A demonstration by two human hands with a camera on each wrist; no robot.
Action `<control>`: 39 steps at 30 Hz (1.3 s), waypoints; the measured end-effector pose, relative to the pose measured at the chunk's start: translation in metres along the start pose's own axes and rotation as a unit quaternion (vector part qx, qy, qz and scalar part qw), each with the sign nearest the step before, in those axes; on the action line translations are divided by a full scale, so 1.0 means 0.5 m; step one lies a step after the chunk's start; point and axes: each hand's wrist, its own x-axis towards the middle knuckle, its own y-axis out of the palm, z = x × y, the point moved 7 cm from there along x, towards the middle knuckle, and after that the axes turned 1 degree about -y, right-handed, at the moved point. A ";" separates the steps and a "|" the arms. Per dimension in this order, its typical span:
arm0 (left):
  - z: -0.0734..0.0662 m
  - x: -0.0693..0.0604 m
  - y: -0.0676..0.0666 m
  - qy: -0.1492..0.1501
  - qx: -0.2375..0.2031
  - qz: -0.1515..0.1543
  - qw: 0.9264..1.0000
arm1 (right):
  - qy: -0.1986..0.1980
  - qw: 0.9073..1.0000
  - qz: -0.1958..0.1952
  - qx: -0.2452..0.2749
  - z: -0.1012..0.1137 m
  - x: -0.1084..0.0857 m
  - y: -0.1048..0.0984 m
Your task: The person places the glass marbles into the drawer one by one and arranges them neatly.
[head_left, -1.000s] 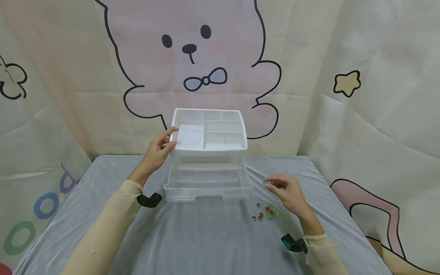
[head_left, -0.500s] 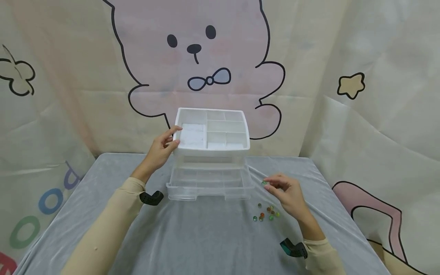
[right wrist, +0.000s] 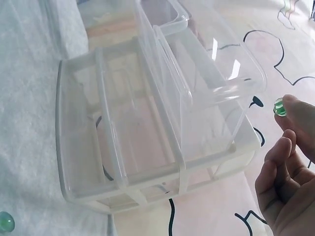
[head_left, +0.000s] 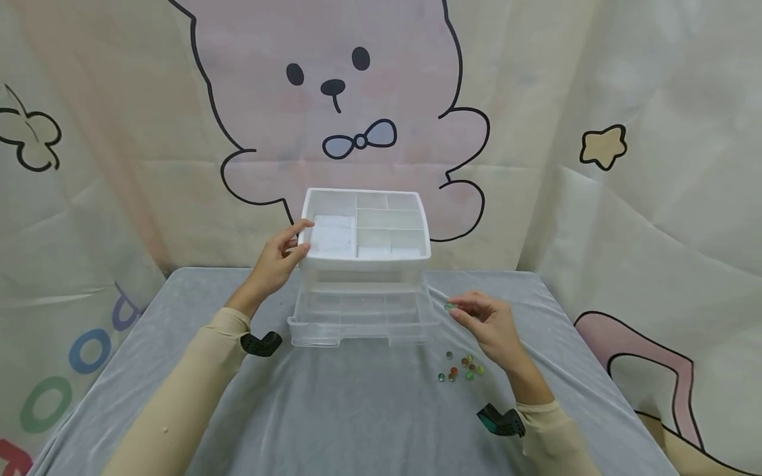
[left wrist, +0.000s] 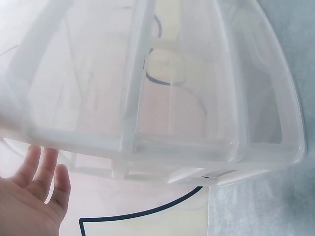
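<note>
A plastic drawer organizer [head_left: 364, 274] stands on the cloth, with a white sectioned tray [head_left: 333, 236] on top. Its clear bottom drawer [head_left: 362, 334] is pulled out toward me. My left hand [head_left: 275, 264] grips the tray's left rim; the left wrist view shows three of its fingers by the organizer's side, the others hidden. Right of the drawer, my right hand [head_left: 489, 328] pinches a green marble [right wrist: 280, 106] between thumb and fingertip, apart from the organizer. Several loose glass marbles [head_left: 454, 372], green, orange and greyish, lie on the cloth below that hand.
A grey cloth [head_left: 357, 410] covers the table. Printed curtains [head_left: 536, 79] hang behind and at both sides, close to the organizer's back. Black wrist devices [head_left: 260, 344] sit on both forearms.
My right hand has moved slightly left and up, toward the drawer, with the green marble in its fingers. The left hand and the organizer keep their places; the view shifts a little.
</note>
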 end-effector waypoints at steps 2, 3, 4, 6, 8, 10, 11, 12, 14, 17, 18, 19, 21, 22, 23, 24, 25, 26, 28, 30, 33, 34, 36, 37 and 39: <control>0.000 -0.001 0.001 0.001 -0.001 0.000 1.000 | -0.002 1.000 0.003 0.004 0.002 0.005 0.007; 0.000 -0.001 0.001 0.001 -0.001 0.000 1.000 | -0.002 1.000 0.004 0.008 0.002 0.007 0.009; 0.001 -0.002 0.001 0.001 0.000 0.000 1.000 | -0.003 1.000 0.003 0.012 0.002 0.009 0.012; 0.002 -0.003 0.002 0.001 0.001 -0.001 1.000 | -0.001 1.000 0.003 0.017 0.003 0.014 0.018; 0.004 -0.004 0.001 0.000 0.002 -0.001 1.000 | 0.002 1.000 0.005 0.022 0.002 0.017 0.024; 0.005 -0.006 0.001 0.001 0.003 0.000 1.000 | 0.004 1.000 0.008 0.025 0.001 0.020 0.030; 0.005 -0.006 0.002 0.000 0.002 0.001 1.000 | 0.006 1.000 0.010 0.025 0.001 0.022 0.034; 0.005 -0.006 0.002 0.000 0.000 0.002 1.000 | 0.007 1.000 0.012 0.025 0.001 0.024 0.037; 0.005 -0.005 0.002 0.000 -0.002 0.002 1.000 | 0.010 1.000 0.015 0.025 0.000 0.027 0.043; 0.005 -0.005 0.003 -0.002 0.000 0.002 1.000 | 0.022 0.999 0.021 0.021 -0.004 0.032 0.051; 0.005 -0.005 0.002 -0.002 0.001 0.002 1.000 | 0.027 0.999 0.023 0.020 -0.005 0.033 0.053; 0.005 -0.005 0.002 -0.003 0.002 0.001 1.000 | 0.033 0.999 0.025 0.017 -0.007 0.034 0.055; 0.005 -0.005 0.002 -0.003 0.004 0.001 1.000 | 0.046 0.998 0.028 0.011 -0.011 0.037 0.059; 0.005 -0.005 0.002 -0.004 0.005 0.001 1.000 | 0.052 0.998 0.029 0.007 -0.014 0.038 0.060; 0.004 -0.005 0.002 -0.004 0.005 0.001 1.000 | 0.057 0.998 0.031 0.004 -0.016 0.039 0.061; 0.004 -0.005 0.002 -0.004 0.005 0.001 1.000 | 0.060 0.998 0.033 0.002 -0.017 0.040 0.063; 0.004 -0.005 0.001 -0.003 0.005 0.000 1.000 | 0.062 0.997 0.034 0.000 -0.018 0.042 0.064; 0.003 -0.005 0.001 -0.002 0.004 -0.001 1.000 | 0.064 0.997 0.036 -0.002 -0.019 0.043 0.065; 0.002 -0.004 0.000 -0.002 0.004 -0.002 1.000 | 0.065 0.997 0.039 -0.003 -0.020 0.046 0.067; 0.000 -0.004 0.000 -0.001 0.004 -0.003 1.000 | 0.067 0.997 0.042 -0.004 -0.021 0.048 0.068; -0.001 -0.003 -0.001 -0.005 0.006 -0.004 1.000 | 0.075 0.996 0.049 -0.007 -0.024 0.051 0.070; -0.001 -0.003 -0.001 -0.006 0.007 -0.004 1.000 | 0.080 0.995 0.051 -0.009 -0.025 0.052 0.070; -0.001 -0.002 0.000 -0.010 0.010 -0.001 1.000 | 0.089 0.994 0.054 -0.011 -0.027 0.052 0.072; -0.001 -0.002 0.000 -0.011 0.011 0.000 1.000 | 0.093 0.994 0.055 -0.013 -0.028 0.053 0.072; -0.002 -0.002 0.001 -0.011 0.013 0.002 1.000 | 0.102 0.993 0.055 -0.016 -0.030 0.054 0.073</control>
